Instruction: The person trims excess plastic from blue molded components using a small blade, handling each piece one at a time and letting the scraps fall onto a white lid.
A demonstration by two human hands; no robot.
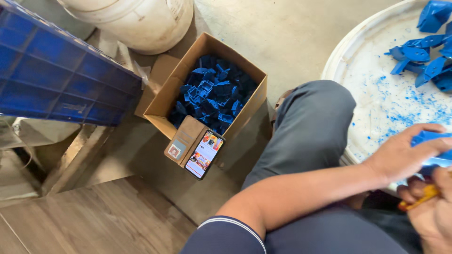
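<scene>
While the left hand (405, 153) pins a blue plastic part (431, 141) at the near edge of the white round tray (372, 94), fingers curled over it to steady it, the right hand (431, 214) grips a yellow-handled tool (419, 197) just below. Left of the tray, a cardboard box (162, 101) collects similar parts (212, 94); a phone (204, 154) leans against it, screen facing up.

Person's clothing, located relative to the cardboard box (207, 84): right of the box, grey trousers cover a leg (306, 127), fabric plain with soft creases. Below and right of it, a dark navy short sleeve (226, 237) carries one thin white stripe near its hem. Forearm bare; no glove on the left hand (405, 153).
</scene>
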